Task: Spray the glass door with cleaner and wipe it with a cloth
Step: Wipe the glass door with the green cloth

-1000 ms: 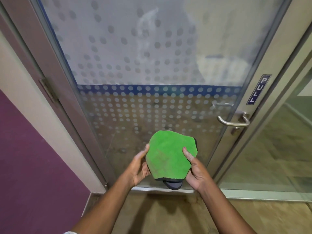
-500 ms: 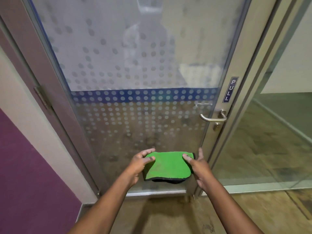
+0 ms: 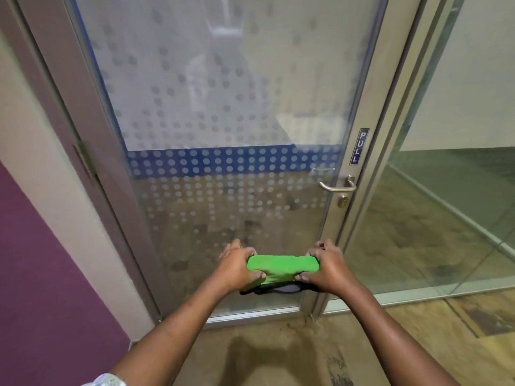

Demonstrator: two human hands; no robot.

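Glass door [image 3: 223, 107] shut; green cloth [image 3: 281, 267] gripped at ends by left hand [image 3: 237, 267] and right hand [image 3: 326, 267]

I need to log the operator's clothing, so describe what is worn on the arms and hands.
Both forearms are bare, and neither the left hand nor the right hand wears a glove. No ring, watch or bracelet shows. The edge of a pale patterned sleeve appears at the bottom of the view by the left arm.
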